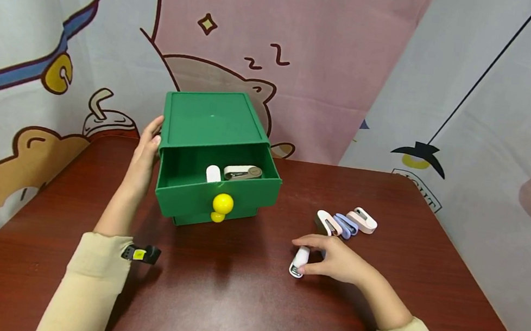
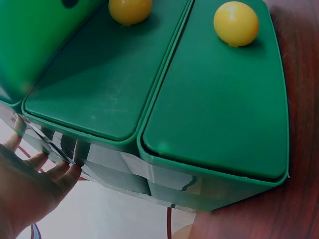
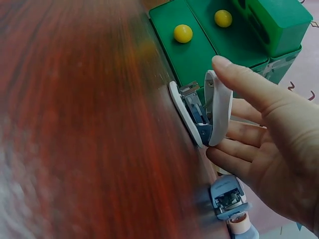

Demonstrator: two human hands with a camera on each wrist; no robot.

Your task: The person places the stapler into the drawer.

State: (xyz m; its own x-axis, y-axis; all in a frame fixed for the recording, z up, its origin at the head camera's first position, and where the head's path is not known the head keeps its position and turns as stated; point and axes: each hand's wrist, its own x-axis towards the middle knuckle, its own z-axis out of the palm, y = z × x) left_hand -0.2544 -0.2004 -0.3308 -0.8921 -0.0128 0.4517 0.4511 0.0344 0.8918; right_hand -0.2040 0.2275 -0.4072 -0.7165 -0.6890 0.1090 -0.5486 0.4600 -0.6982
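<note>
A small white stapler (image 1: 301,257) lies on the table, its upper arm swung up from its base. My right hand (image 1: 338,258) pinches it, the thumb at the front of the raised arm (image 3: 222,109) and the fingers near its hinge. At the left, my left hand (image 1: 142,165) rests with extended fingers against the side of a green drawer box (image 1: 214,118). The box's top drawer (image 1: 187,201) is pulled out. Inside it lie a white stapler (image 1: 213,174) and a grey-and-white stapler (image 1: 244,173), partly hidden by the drawer front.
Beyond my right hand are a white stapler (image 1: 329,223), a blue stapler (image 1: 346,226) and a pale pink stapler (image 1: 362,220), close together. A yellow ball knob (image 1: 223,203) sticks out from the drawer front. Patterned cloth (image 1: 345,71) hangs behind the brown table (image 1: 240,304).
</note>
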